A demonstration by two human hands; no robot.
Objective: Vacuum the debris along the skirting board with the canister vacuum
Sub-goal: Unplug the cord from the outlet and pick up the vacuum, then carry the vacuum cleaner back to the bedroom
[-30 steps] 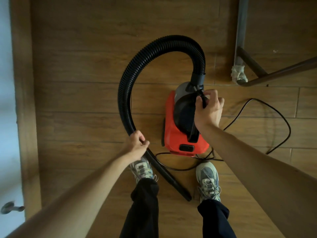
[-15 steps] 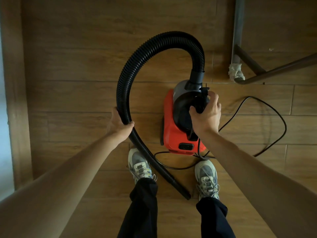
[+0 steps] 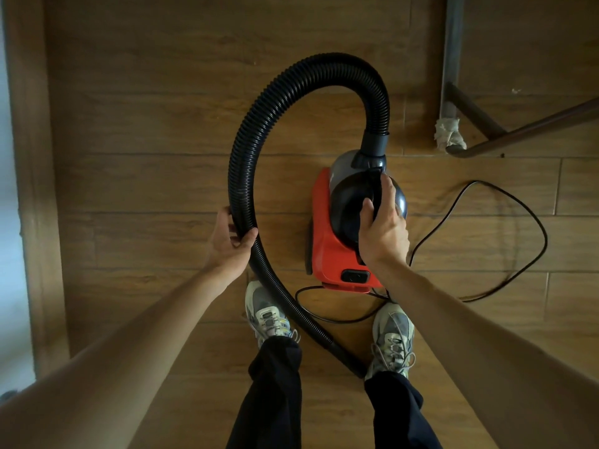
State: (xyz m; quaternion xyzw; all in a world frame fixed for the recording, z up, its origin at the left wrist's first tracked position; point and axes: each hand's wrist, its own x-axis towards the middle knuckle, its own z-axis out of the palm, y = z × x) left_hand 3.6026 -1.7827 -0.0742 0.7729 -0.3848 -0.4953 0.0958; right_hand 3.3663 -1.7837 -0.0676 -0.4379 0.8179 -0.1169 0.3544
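Along the left edge of the floor (image 3: pixel 146 108) runs a wooden strip, taken to be the skirting board (image 3: pixel 32 189), with pale wall (image 3: pixel 8 157) beyond it. No debris can be made out on or beside it in this light.

Canister vacuum (image 3: pixel 327 254): red body, dark domed top, standing on the floor right of centre, well apart from the skirting board. Its long axis runs away from the person, roughly parallel to the board.

Hose (image 3: pixel 240 176): leaves the far end of the vacuum, arcs over to the left and comes back toward the person. Its free end lies on the floor between the two shoes (image 3: pixel 267 315), pointing back and to the right, away from the board.

Cord (image 3: pixel 518 202): loose loop on the floor to the right, with a second run passing close to the feet. Metal frame (image 3: pixel 452 59) stands at the far right corner.

Hands are apart. Right hand (image 3: pixel 385 234) is curled over the handle on the vacuum's dome. Left hand (image 3: pixel 227 244) is wrapped round the hose on the left side of its arc.

Judgement: the skirting board lies left of both hands, and the left hand with the hose is the nearer. The free end must swing left to reach the board. The left grip sits well up from that end, so control of the tip looks poor until the grip moves down. The cord near the feet is a snag risk.
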